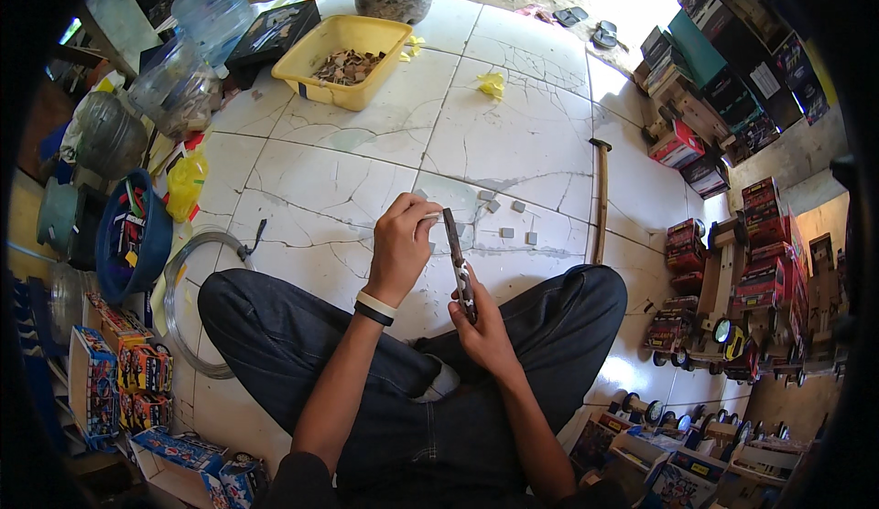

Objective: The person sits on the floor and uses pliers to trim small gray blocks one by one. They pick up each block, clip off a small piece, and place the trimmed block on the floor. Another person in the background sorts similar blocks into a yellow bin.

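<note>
My right hand (480,324) is closed round the handle of a long, narrow, dark tool (452,234), its lower part patched with white. The tool points up and away from me; whether it is a blade or a file I cannot tell. Fingers pinched, my left hand (398,245) holds a small pale piece (428,216) against the tool's upper end. Just beyond my hands, several small grey blocks (506,232) lie on the white tiled floor (366,179). My legs are crossed beneath both forearms.
A long-handled hammer (602,198) lies at the right. Ahead stands a yellow tub (403,37) of brown scraps. Coiled wire (174,289) and a blue basin (157,262) are at the left. Boxed toy vehicles (760,280) crowd the right side; more colourful boxes (179,459) stand lower left.
</note>
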`<move>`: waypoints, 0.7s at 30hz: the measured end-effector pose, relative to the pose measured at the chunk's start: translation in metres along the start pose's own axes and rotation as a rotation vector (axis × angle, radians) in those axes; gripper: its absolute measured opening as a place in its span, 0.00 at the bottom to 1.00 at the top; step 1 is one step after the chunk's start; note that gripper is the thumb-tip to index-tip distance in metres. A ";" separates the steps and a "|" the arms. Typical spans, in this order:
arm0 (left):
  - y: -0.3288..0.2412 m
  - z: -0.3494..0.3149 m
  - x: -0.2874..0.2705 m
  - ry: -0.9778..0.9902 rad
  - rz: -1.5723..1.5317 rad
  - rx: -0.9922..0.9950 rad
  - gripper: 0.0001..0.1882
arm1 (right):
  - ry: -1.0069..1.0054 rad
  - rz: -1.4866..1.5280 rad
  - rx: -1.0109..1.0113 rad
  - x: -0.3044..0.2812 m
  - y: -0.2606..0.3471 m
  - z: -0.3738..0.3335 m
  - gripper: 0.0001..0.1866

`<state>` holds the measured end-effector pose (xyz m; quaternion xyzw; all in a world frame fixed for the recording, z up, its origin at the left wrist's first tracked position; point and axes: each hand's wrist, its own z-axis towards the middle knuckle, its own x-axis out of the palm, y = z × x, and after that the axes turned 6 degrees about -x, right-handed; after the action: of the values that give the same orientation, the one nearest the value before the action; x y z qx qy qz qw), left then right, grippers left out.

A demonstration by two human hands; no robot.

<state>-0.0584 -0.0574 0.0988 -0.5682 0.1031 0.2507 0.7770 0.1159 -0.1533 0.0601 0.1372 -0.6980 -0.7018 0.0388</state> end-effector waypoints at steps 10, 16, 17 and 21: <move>-0.002 0.000 0.000 -0.008 0.013 0.001 0.12 | 0.004 0.079 0.013 0.002 0.004 0.000 0.37; -0.001 -0.001 0.001 0.010 0.038 -0.020 0.11 | 0.074 0.106 0.134 -0.003 0.013 0.001 0.35; -0.001 -0.001 0.001 0.017 0.037 -0.031 0.11 | 0.109 0.135 0.188 -0.008 0.017 0.002 0.34; 0.003 0.000 0.009 0.016 -0.453 -0.209 0.12 | 0.143 0.908 0.404 -0.017 0.034 0.002 0.31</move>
<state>-0.0519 -0.0537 0.0922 -0.6561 -0.0474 0.0751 0.7494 0.1272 -0.1483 0.0966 -0.1281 -0.8049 -0.4535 0.3607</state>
